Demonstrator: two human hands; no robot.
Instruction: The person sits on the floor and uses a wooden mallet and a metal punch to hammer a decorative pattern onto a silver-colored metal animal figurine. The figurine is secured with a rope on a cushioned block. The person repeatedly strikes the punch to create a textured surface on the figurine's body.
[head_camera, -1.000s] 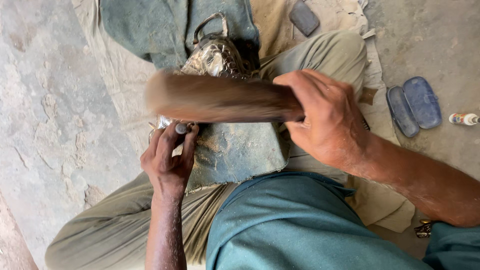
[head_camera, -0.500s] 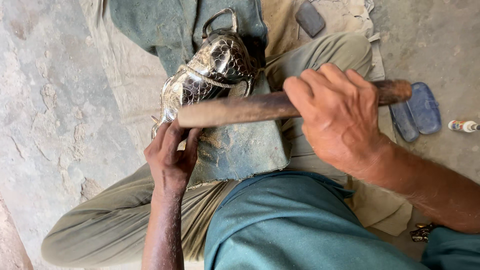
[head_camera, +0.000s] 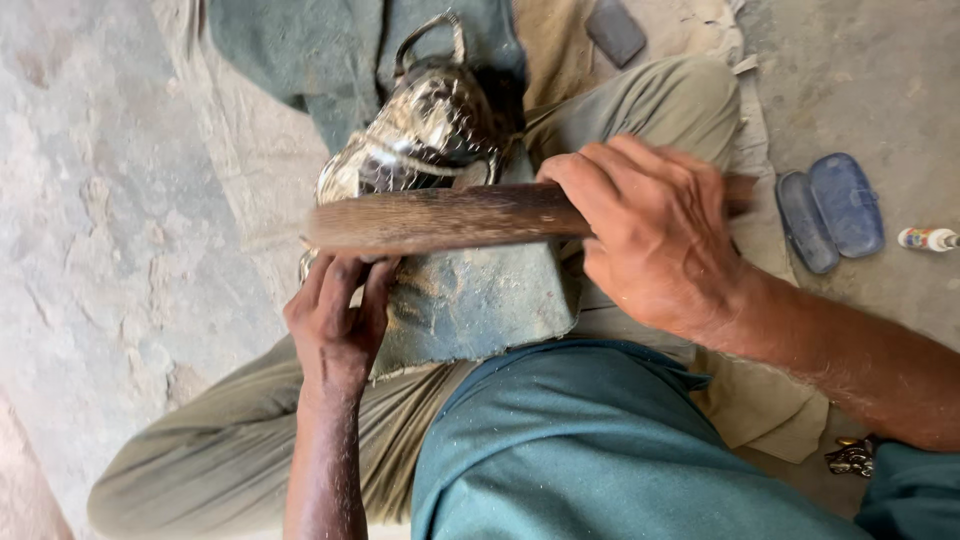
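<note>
So the shiny metal pot (head_camera: 430, 130) sat in my lap on a grey cloth (head_camera: 480, 300), just behind the wooden handle (head_camera: 440, 218). My right hand (head_camera: 650, 235) was wrapped tight around that handle, and my left hand (head_camera: 335, 320) pinched something small under its tip, couldn't make out what.

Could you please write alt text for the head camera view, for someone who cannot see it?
Seen from above, a seated person's right hand grips a wooden handle across a shiny embossed metal vessel on a cloth in the lap. The left hand steadies something small at the vessel's near edge.
</note>
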